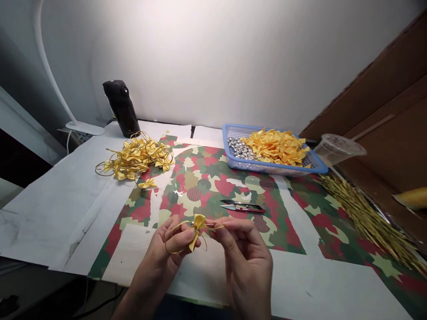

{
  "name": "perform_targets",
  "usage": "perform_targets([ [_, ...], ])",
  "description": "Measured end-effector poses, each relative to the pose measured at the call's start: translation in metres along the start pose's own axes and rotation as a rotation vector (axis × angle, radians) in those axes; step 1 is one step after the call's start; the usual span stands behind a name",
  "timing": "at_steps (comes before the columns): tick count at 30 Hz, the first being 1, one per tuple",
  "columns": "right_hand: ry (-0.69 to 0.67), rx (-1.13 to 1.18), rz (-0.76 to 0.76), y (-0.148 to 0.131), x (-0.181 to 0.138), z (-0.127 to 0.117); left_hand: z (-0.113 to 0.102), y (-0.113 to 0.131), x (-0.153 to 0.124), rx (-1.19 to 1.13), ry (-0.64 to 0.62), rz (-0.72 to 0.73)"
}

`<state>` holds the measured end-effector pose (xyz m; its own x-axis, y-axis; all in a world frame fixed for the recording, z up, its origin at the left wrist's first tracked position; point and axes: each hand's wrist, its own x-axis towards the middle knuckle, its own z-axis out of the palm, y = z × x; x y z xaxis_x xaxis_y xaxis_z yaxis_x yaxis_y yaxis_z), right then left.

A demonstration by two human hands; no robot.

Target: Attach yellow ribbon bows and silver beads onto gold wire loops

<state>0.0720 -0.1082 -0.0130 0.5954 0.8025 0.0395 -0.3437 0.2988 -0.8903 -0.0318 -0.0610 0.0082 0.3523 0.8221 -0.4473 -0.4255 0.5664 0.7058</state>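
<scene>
My left hand (pixel 173 240) pinches a small yellow ribbon bow (pixel 198 224) between thumb and fingers, low over the front of the table. A thin gold cord (pixel 169 247) loops out from the bow around my left fingertips. On the other side, my right hand (pixel 242 244) has thumb and forefinger closed on a thin needle-like piece (pixel 210 225) that reaches to the bow. Its far end is hidden by the ribbon. Just beyond my right hand lies a pair of thread snips (pixel 243 206), blades pointing left.
Finished-looking yellow bows with gold cords form a pile (pixel 138 156) at the left. A blue basket (pixel 276 168) holds yellow ribbon pieces and silver beads. Gold cords (pixel 367 218) lie at the right beside a clear plastic cup (pixel 340 149). A black bottle (pixel 122 109) and white lamp (pixel 85 128) stand back left.
</scene>
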Motion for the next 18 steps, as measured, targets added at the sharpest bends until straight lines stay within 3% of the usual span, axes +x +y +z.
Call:
perform_targets([
  [18,0.005,-0.053,-0.063,0.0021,-0.0004,0.0005,-0.0026,-0.0026,0.0008,0.052,-0.003,0.019],
])
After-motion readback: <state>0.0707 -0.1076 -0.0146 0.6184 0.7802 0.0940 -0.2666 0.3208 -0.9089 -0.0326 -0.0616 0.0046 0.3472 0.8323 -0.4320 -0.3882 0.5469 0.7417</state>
